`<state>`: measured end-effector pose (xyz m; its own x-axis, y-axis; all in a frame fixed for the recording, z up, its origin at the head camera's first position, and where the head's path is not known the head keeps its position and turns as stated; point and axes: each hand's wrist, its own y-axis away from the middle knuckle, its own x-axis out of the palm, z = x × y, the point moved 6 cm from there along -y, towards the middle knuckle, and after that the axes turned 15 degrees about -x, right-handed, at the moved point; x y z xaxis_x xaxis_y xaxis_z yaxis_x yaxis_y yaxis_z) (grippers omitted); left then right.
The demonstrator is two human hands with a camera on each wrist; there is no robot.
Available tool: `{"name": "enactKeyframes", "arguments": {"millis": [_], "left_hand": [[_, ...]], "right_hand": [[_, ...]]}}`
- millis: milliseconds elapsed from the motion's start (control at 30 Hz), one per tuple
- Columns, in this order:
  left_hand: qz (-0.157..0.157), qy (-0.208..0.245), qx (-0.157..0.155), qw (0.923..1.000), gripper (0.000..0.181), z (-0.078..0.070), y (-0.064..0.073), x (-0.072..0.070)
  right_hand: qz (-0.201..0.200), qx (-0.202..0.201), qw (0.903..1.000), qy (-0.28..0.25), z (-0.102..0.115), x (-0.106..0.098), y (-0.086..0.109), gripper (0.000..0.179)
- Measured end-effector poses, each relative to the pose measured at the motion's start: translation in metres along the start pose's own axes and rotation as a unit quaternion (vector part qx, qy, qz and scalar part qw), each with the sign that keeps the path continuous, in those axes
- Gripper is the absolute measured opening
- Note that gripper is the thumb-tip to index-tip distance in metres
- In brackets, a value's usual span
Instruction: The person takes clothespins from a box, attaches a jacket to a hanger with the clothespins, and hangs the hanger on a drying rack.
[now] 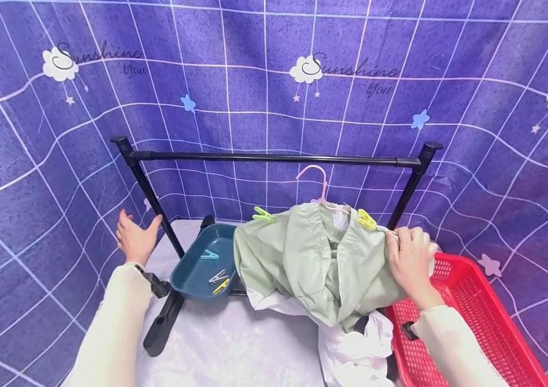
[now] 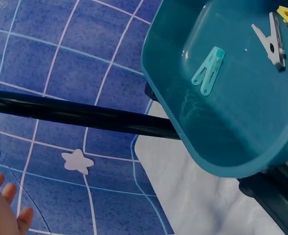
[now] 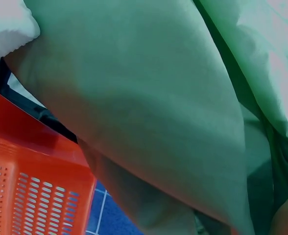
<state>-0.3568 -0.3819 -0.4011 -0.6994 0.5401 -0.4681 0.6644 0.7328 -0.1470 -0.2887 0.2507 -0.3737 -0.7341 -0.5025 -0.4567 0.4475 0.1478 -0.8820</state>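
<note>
A pale green jacket with a white lining hangs on a pink hanger, its hook below the rack's top bar. One light green clothespin clips the left shoulder, and a yellow clothespin sits by the collar on the right. My right hand grips the jacket at its right shoulder, fingers curled over the top edge. Held out beside the rack's left post, my left hand has its fingers spread and holds nothing. In the right wrist view the green cloth fills most of the picture.
The black rack spans the back. A blue-green tray with several clothespins stands at its left foot. On the right is a red perforated basket; white cloth lies beside it. A purple grid curtain surrounds everything.
</note>
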Motion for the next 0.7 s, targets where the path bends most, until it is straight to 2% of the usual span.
{"name": "enactKeyframes", "arguments": {"millis": [133,233,433,700], "left_hand": [[0.013,0.008,-0.022,0.9996,0.096,-0.001,-0.004,0.006],[0.019,0.013,-0.028,0.9993,0.096,-0.004,-0.005,0.009],[0.029,0.017,-0.016,0.9993,0.096,-0.015,-0.005,0.014],[0.038,0.034,-0.003,0.9987,0.090,-0.016,-0.005,0.022]], "right_hand": [[-0.007,0.004,1.0000,-0.001,-0.002,-0.002,0.000,0.022],[-0.010,0.010,0.9999,-0.002,-0.004,-0.002,0.000,0.022],[-0.017,0.017,0.9997,-0.003,-0.005,-0.005,-0.004,0.022],[-0.023,0.030,0.9993,-0.002,-0.008,-0.008,-0.004,0.024]]}}
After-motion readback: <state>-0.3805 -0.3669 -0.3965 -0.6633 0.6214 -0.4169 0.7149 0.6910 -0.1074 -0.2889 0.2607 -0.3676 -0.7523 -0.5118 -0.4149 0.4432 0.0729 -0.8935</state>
